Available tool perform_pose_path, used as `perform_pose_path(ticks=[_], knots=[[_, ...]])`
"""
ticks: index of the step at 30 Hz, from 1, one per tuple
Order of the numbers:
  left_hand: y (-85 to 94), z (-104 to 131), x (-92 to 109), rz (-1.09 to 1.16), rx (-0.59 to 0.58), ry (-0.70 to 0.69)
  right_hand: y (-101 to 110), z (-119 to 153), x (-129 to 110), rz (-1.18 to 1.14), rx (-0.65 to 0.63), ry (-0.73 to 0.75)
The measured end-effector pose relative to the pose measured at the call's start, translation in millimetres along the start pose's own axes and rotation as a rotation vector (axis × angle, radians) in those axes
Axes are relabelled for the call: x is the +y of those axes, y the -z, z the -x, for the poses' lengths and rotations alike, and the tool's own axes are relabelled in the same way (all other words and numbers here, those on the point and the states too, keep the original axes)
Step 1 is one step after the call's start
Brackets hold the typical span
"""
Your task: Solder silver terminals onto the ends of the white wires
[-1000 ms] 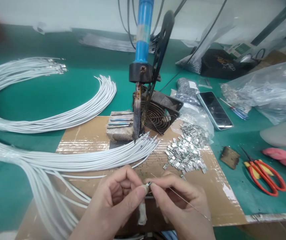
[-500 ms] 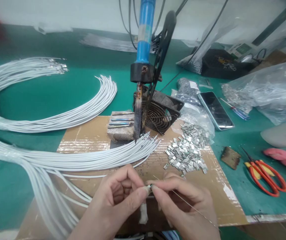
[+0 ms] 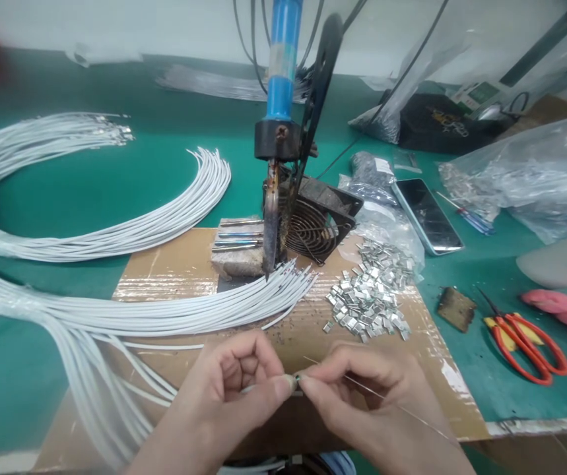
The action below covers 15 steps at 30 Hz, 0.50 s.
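Observation:
My left hand (image 3: 243, 392) is closed in a pinch at the front of the cardboard, with a bit of white cable (image 3: 247, 389) showing among its fingers. Facing it, the thumb and forefinger of my right hand (image 3: 362, 396) pinch a tiny connector (image 3: 298, 378), dark green where it shows; the fingertips mostly hide it. A thin solder wire (image 3: 424, 422) also runs through my right hand, its free end sticking out past the fingers. Just beyond both hands lies a bundle of white cables (image 3: 189, 320). Loose metal connectors (image 3: 367, 297) are heaped behind my right hand.
A soldering iron (image 3: 273, 204) stands upright, tip down, over the cable ends. Behind it are a block (image 3: 237, 260) and a fan (image 3: 315, 231). To the right lie a phone (image 3: 428, 214), red-handled cutters (image 3: 523, 346) and a brown pad (image 3: 456, 309). Another cable bundle (image 3: 164, 227) curves at left.
Both hands stay pinched together, shifted slightly; the right wrist has moved a little right. A whitish strip seen hanging below the fingertips no longer shows. The view has shifted slightly.

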<state>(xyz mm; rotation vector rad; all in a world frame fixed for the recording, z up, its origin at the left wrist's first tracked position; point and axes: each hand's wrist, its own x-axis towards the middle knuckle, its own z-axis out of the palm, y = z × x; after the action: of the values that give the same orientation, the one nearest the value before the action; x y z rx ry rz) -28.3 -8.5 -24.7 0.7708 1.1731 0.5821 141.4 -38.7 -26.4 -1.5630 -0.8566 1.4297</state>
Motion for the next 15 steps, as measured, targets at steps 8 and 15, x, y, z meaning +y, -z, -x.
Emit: perform_pose_path(ticks=[8, 15], knots=[[-12.3, 4, 2, -0.120, 0.207, -0.068, -2, 1, -9, 0.102, 0.081, 0.054], [-20.8, 4, -6, -0.093, 0.254, -0.118, -33, 0, 20, -0.057, 0.343, 0.194]])
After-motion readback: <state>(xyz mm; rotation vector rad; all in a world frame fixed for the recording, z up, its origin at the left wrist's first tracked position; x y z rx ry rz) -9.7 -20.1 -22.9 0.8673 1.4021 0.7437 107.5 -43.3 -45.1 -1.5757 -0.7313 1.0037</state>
